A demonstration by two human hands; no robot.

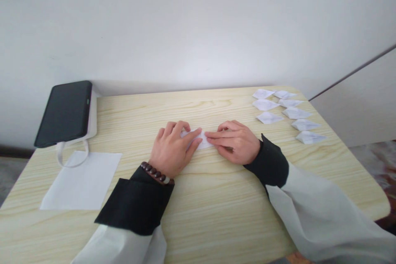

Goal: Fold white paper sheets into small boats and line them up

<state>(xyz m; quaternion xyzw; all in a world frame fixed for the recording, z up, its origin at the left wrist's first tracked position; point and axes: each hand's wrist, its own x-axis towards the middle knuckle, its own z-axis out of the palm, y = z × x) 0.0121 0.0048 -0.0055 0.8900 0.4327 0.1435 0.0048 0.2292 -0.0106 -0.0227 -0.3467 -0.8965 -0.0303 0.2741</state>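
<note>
A small folded white paper lies on the table between my hands, partly hidden by my fingers. My left hand has its thumb and index finger closed on the paper's left part, with the other fingers curled behind. From the right, my right hand presses its index and middle fingertips onto the paper, its thumb tucked close below. The fingertips of both hands nearly meet at the paper's middle. A dark beaded bracelet circles my left wrist.
Several folded paper pieces with pointed ends lie in two columns at the table's back right. At the left are flat white sheets, a white strap loop over them, and a black-topped device. A wall stands behind.
</note>
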